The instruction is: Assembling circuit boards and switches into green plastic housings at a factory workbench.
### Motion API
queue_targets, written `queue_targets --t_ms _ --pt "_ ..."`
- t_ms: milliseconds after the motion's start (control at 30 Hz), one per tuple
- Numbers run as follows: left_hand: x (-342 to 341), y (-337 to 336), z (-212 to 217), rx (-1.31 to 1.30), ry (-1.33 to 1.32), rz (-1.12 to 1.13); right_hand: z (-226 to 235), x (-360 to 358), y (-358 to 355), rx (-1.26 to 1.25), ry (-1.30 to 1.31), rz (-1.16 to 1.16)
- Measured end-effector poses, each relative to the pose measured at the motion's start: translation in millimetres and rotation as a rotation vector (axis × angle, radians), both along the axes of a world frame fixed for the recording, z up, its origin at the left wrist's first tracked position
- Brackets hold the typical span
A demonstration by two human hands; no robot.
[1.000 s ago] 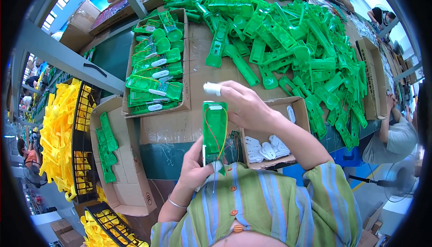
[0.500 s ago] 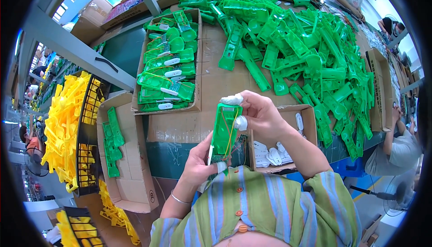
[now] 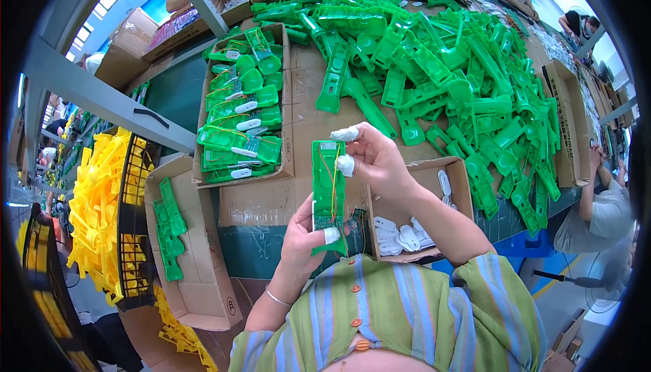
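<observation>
A long green plastic shell (image 3: 327, 185) is held upright in front of my chest, its hollow side facing me. Inside, thin yellow and red wires run lengthwise to a small circuit board (image 3: 327, 221) near the lower end. My left hand (image 3: 300, 242) grips that lower end, its white-covered thumb lying over the board. At the upper right edge, my right hand (image 3: 377, 160) pinches the shell between a thumb and forefinger that both wear white covers. Just beyond lies a carton (image 3: 287, 121) of similar shells with wires, boards and white pieces.
A big heap of green shells (image 3: 434, 67) spreads over the far right. White oval parts (image 3: 407, 238) fill a small carton by my right forearm. On the left are a carton (image 3: 203, 263) with several shells and a black crate (image 3: 135, 219) of yellow parts. Co-workers sit around the table.
The shell has turned so its hollow side faces me more squarely, and both hands have shifted slightly left with it. A black rack of yellow parts now shows larger at the lower left.
</observation>
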State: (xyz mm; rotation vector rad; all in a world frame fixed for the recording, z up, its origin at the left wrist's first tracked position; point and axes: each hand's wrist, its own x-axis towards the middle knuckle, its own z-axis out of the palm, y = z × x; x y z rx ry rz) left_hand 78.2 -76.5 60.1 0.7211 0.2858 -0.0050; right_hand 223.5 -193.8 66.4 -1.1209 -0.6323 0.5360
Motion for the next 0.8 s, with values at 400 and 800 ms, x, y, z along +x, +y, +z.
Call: queue_targets --t_ms 400,800 --pt "103 96 19 0.559 -0.100 0.590 -40 83 -14 -1.334 -0.923 -0.296" --pt "60 23 43 2.117 -0.635 0.245 38 38 -75 -0.521 0.152 0.320"
